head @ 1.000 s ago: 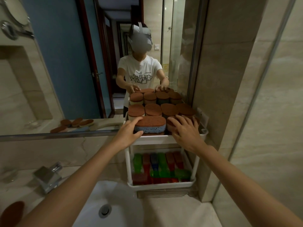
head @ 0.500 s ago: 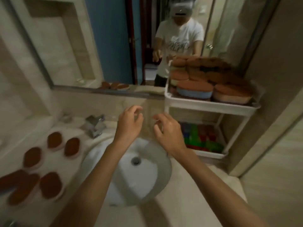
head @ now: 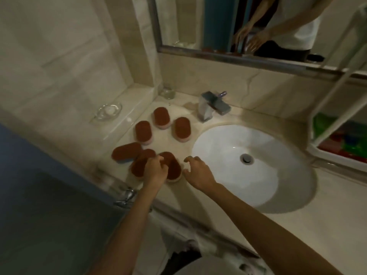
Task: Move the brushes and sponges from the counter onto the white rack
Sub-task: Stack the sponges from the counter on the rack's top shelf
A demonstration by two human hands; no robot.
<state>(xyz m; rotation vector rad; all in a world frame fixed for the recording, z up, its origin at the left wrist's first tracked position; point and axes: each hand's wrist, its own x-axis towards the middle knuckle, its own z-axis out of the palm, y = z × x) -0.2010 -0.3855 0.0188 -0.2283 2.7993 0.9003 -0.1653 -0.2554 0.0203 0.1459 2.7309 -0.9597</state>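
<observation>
On white rack point(head: 341, 158), coloured sponges point(head: 322, 124), left hand point(head: 155, 172) grip curled round brush point(head: 175, 170), right hand point(head: 198, 173) grip wide

Left hand point(head: 155, 171) fingers curled downward, right hand point(head: 197, 173) fingers loosely spread

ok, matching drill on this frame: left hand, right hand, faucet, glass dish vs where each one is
Things:
1. left hand
2. right hand
3. faucet
4. glass dish

Places:
A. behind the basin, at the wall
B. on the raised ledge by the left wall
C. on the nearest brushes, fingers curled
D. spread open, holding nothing, just left of the basin

Pairs: 1-C, 2-D, 3-A, 4-B
</observation>
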